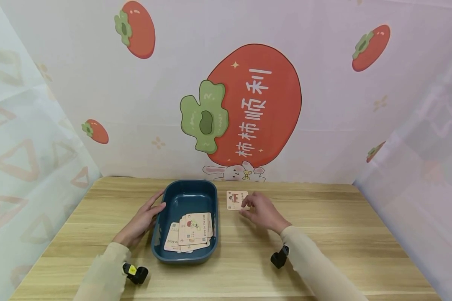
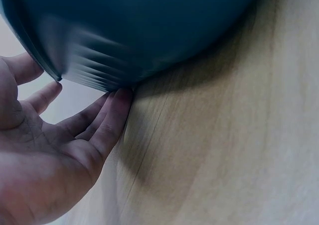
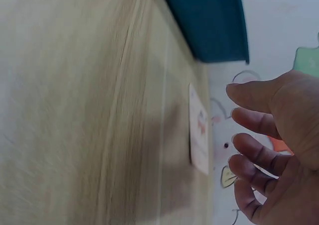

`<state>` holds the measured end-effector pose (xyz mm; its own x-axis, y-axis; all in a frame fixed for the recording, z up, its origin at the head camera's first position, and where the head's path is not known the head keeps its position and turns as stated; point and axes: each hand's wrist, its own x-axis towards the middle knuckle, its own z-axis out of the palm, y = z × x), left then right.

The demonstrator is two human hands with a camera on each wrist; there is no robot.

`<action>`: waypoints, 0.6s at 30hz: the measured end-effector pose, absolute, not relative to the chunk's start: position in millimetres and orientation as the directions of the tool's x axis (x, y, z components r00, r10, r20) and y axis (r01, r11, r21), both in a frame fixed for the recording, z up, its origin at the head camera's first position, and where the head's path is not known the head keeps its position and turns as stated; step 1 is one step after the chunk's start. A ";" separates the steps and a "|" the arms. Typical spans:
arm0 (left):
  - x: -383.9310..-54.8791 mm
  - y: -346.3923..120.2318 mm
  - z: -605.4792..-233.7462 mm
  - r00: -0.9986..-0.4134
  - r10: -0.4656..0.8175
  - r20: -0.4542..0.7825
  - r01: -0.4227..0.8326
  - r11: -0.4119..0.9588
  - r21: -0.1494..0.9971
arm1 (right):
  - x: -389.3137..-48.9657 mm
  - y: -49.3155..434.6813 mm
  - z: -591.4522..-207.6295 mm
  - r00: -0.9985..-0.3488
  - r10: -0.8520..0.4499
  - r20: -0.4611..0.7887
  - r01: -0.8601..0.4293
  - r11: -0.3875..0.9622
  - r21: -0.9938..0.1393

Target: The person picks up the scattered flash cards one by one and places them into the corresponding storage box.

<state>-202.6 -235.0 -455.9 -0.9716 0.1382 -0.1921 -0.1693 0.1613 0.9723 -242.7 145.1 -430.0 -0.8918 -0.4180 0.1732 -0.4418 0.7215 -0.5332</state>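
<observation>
A dark blue rectangular tray [image 1: 190, 198] stands on the wooden table, with several printed picture cards [image 1: 195, 228] piled at its near end. The top card reads "play on the slide". My left hand [image 1: 141, 221] rests along the tray's left side, thumb at the rim. In the left wrist view its outstretched fingers [image 2: 110, 123] touch the outer wall low down. To the right of the tray, one card [image 1: 233, 200] lies flat with its picture facing up. Over its right edge hovers my right hand [image 1: 263, 213], fingers loosely bent, holding nothing; the right wrist view shows it apart from the card [image 3: 199, 133].
The wooden table [image 1: 324, 234] extends to both sides of the tray. A white cloth backdrop [image 1: 324, 159] printed with red persimmons rises at its back edge, with pale sheets at left and right. Small black cameras [image 1: 135, 274] are worn on both wrists.
</observation>
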 end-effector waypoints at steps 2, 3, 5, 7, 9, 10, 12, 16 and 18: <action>-202.4 -235.2 -455.9 -0.972 0.139 -0.192 -0.169 0.162 0.972 | -249.9 144.7 -431.9 -0.897 -0.414 0.158 -0.433 0.743 -0.511; -202.3 -235.2 -455.9 -0.972 0.140 -0.192 -0.168 0.162 0.972 | -253.7 144.5 -433.0 -0.898 -0.412 0.154 -0.431 0.753 -0.497; -202.2 -235.4 -456.0 -0.971 0.143 -0.191 -0.168 0.162 0.972 | -260.6 144.4 -435.5 -0.898 -0.415 0.145 -0.432 0.773 -0.464; -202.0 -235.6 -456.1 -0.971 0.145 -0.192 -0.168 0.161 0.973 | -267.1 144.3 -437.9 -0.897 -0.421 0.139 -0.437 0.788 -0.433; -201.9 -235.9 -456.1 -0.970 0.146 -0.192 -0.169 0.158 0.973 | -273.0 144.0 -440.4 -0.900 -0.417 0.123 -0.428 0.797 -0.426; -202.0 -236.0 -456.1 -0.970 0.146 -0.193 -0.170 0.158 0.973 | -275.7 143.9 -441.7 -0.905 -0.411 0.107 -0.415 0.804 -0.426; -202.2 -236.3 -456.1 -0.970 0.142 -0.195 -0.172 0.159 0.972 | -280.9 143.4 -444.5 -0.918 -0.391 0.071 -0.381 0.815 -0.435; -202.7 -236.4 -456.3 -0.970 0.141 -0.198 -0.175 0.157 0.972 | -289.8 143.0 -449.9 -0.941 -0.339 -0.006 -0.301 0.845 -0.443; -203.0 -236.3 -456.5 -0.969 0.145 -0.198 -0.175 0.156 0.972 | -292.7 142.7 -451.8 -0.946 -0.322 -0.025 -0.279 0.855 -0.437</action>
